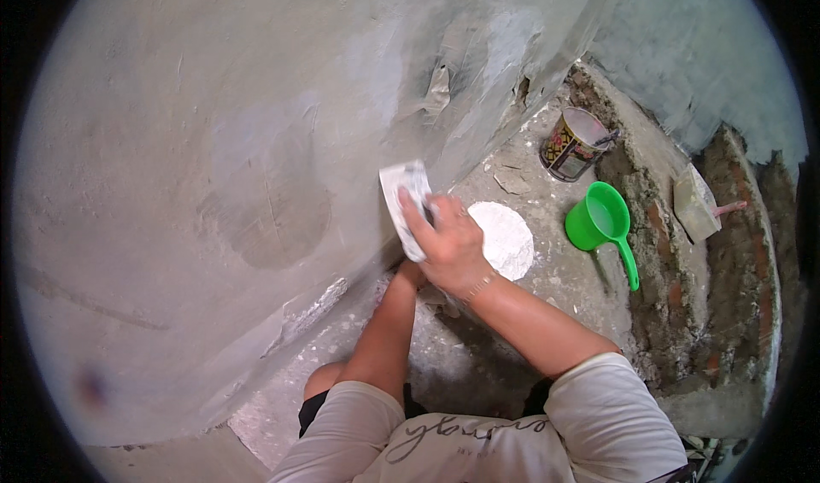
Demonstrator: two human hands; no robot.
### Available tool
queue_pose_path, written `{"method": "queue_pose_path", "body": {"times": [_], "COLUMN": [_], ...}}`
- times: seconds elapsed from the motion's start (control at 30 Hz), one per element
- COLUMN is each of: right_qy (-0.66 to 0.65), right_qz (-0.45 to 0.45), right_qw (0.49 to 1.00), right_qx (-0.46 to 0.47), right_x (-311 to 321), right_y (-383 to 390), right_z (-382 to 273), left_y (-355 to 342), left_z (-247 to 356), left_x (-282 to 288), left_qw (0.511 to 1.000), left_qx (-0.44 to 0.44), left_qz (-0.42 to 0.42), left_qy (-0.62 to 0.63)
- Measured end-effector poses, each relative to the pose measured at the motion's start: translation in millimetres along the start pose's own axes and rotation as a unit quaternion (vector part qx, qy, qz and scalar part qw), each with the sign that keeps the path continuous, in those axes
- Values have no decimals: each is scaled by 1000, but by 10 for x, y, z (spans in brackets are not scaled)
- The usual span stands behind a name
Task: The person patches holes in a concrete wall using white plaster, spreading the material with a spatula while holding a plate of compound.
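My right hand point(451, 242), with a thin bracelet at its wrist, is closed around a flat, whitish rectangular plastering trowel point(401, 178). The trowel's blade lies at or close to the grey plastered wall point(282, 81); whether it touches cannot be told. Below it, my left hand point(413, 271) is mostly hidden behind my right hand, and its fingers do not show. Just right of my right hand is a round white mass of powder or paste point(506, 245), its lower left part covered by the hand.
A green plastic dipper point(589, 227) stands on the stained concrete floor point(547, 286). Behind it is a patterned paint can point(559, 148) with a dark handle leaning out. A pale tub point(694, 205) with a pinkish handle sits on the rough, broken brick ledge point(662, 252) at right.
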State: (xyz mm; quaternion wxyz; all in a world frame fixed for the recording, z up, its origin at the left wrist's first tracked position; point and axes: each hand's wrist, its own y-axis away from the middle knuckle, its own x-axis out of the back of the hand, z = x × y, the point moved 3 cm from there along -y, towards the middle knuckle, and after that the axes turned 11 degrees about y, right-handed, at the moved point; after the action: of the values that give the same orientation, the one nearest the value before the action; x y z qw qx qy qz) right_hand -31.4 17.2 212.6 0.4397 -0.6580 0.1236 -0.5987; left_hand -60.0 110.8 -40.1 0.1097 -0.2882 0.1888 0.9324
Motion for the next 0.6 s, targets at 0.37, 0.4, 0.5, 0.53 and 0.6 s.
{"method": "queue_pose_path", "body": {"times": [0.37, 0.4, 0.5, 0.53, 0.6], "right_qy": [22, 63, 127, 137, 153], "right_qz": [-427, -475, -454, -439, -432], "right_qw": [852, 825, 838, 850, 858], "right_qx": [-301, -298, -276, -255, -233], "right_x": [403, 407, 333, 264, 74], "right_y": [746, 734, 648, 675, 647], "right_z": [1897, 1915, 1661, 1635, 1537], "left_y": [518, 536, 561, 481, 192], "left_z": [363, 386, 397, 327, 75], "left_x": [-265, -270, -258, -223, 100], "left_qw": [992, 990, 984, 987, 995], "left_qx": [90, 94, 109, 105, 83], "left_qz": [58, 73, 113, 97, 56], "left_qy": [-66, -70, -90, -77, -28]}}
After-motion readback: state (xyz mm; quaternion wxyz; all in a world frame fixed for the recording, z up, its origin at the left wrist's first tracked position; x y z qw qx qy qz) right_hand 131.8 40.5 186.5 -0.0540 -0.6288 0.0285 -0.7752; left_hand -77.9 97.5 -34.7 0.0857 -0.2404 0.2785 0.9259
